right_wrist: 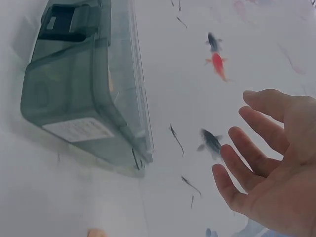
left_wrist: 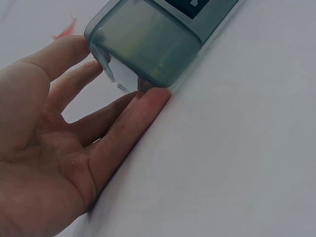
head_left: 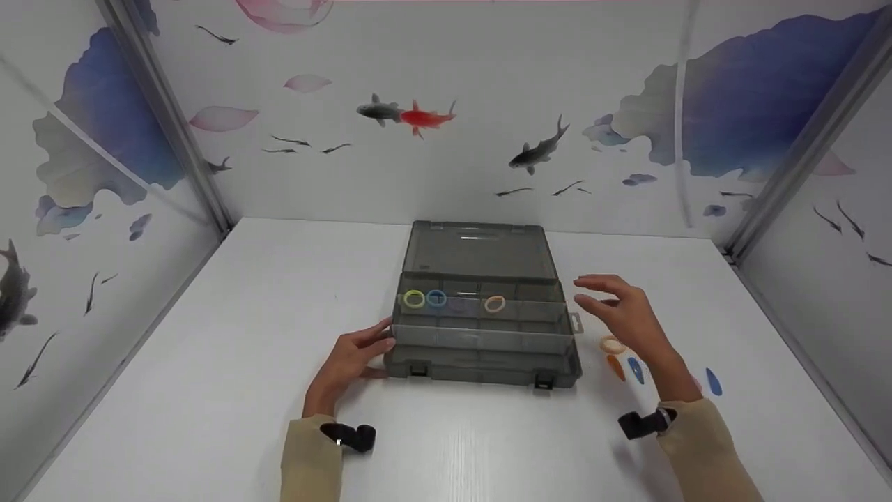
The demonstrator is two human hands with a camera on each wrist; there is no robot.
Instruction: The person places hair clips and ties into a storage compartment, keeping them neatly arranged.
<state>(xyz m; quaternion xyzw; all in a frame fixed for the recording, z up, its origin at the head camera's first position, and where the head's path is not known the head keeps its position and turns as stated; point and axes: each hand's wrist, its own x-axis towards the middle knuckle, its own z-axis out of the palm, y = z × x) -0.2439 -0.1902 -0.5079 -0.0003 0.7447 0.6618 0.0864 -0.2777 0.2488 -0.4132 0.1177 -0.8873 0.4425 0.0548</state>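
A grey see-through plastic compartment box [head_left: 481,373] stands with its lid [head_left: 481,251] folded back. In its rear compartments are a yellow ring-shaped hair tie [head_left: 414,307], a blue one [head_left: 436,305] and a pale orange one [head_left: 495,311]. My left hand [head_left: 350,359] touches the box's left side, its fairly straight fingers [left_wrist: 131,131] reaching to the corner and down near the table. To the right of the box, my right hand [head_left: 627,314] hovers with thumb and fingers apart, nothing between them. The right wrist view shows this hand [right_wrist: 281,163] apart from the box.
On the table right of the box lie an orange hair tie [head_left: 612,351], a drop-shaped orange clip [head_left: 616,368] and two blue ones [head_left: 636,371], [head_left: 713,382]. Something pinkish shows beside the right forearm. Printed wall panels [head_left: 446,174] enclose the back and sides.
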